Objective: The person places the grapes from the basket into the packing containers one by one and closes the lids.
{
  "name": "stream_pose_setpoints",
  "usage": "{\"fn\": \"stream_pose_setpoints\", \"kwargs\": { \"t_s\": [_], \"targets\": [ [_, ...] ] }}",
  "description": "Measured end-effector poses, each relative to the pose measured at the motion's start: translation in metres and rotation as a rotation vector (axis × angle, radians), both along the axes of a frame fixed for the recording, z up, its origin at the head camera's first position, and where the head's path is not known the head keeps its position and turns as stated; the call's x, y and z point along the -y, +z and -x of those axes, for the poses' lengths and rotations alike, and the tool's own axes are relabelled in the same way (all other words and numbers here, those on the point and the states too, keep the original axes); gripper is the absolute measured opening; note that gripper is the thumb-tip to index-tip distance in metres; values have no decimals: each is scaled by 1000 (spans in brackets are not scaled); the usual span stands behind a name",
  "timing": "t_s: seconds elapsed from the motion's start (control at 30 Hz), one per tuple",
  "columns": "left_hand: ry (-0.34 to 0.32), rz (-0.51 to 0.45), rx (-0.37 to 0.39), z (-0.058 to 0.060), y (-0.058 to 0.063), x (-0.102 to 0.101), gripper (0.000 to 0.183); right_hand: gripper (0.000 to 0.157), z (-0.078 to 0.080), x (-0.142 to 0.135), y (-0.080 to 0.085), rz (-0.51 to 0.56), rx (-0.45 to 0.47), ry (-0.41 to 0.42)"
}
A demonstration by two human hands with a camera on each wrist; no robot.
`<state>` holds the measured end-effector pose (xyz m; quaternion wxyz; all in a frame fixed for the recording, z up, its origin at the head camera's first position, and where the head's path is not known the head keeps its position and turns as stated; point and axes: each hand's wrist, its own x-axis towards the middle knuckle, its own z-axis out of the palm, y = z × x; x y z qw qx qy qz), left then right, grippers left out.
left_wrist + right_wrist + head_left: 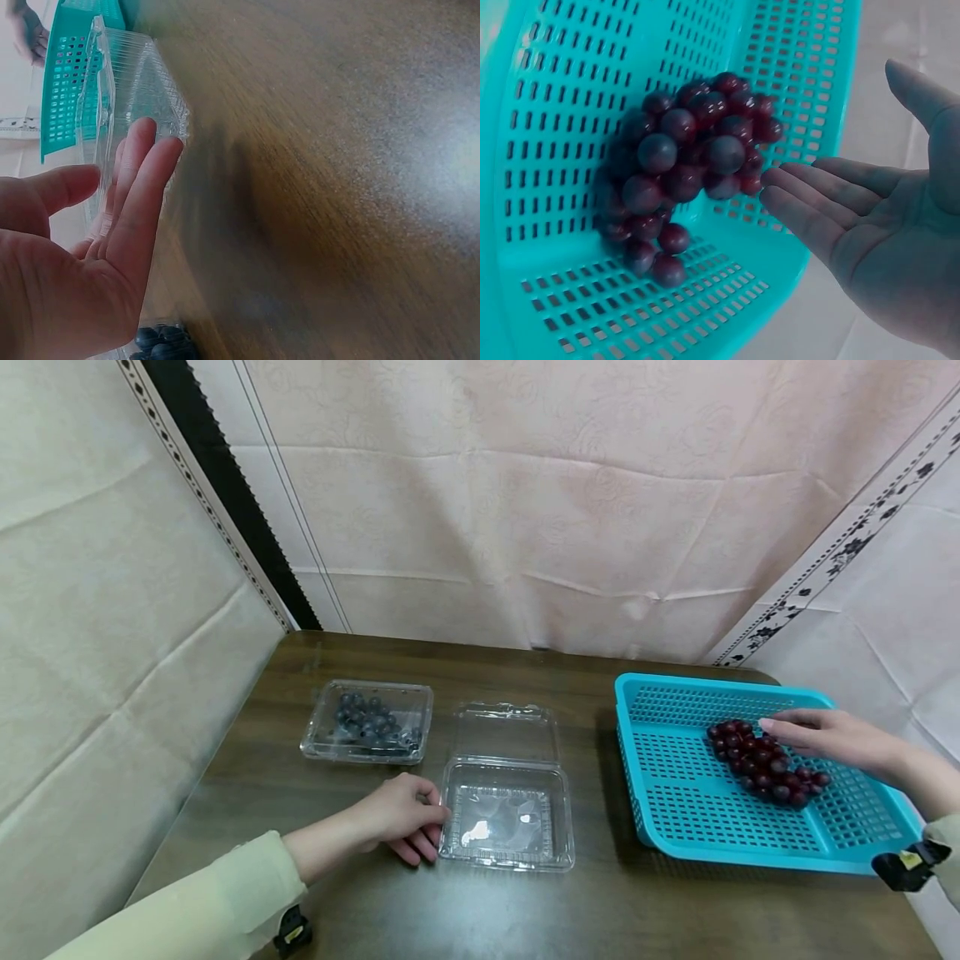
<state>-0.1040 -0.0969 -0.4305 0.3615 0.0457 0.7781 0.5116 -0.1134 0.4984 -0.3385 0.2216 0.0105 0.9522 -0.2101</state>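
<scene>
**Right hand (840, 739) at a bunch of round, dark red grapes (761, 768)**

Whether its outstretched fingers touch the grapes is hard to tell; they are not closed round any. Its forearm is cut off at the head view's edge. The bunch lies in a rectangular turquoise perforated plastic basket (750, 857). The left hand (408, 818), fingers extended, meets the side of a clear plastic clamshell box (502, 827), lid folded back; thumb pressure is unclear. A second clear plastic box (352, 757) holds dark round fruit (367, 718), blurred by glare.
</scene>
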Motion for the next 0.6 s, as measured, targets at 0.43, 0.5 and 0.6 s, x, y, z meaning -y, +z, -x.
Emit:
{"fn": "stream_pose_setpoints", "kwargs": {
  "t_s": [0.43,0.5,0.6],
  "targets": [
    [-3,-65,16,1,0,1,15,86,13,-17,-11,1,73,15],
    [-2,-80,22,2,0,1,14,88,14,-19,-12,-3,88,9],
    [-1,-94,31,2,0,1,14,90,16,-22,-13,-4,103,6]
  ]
}}
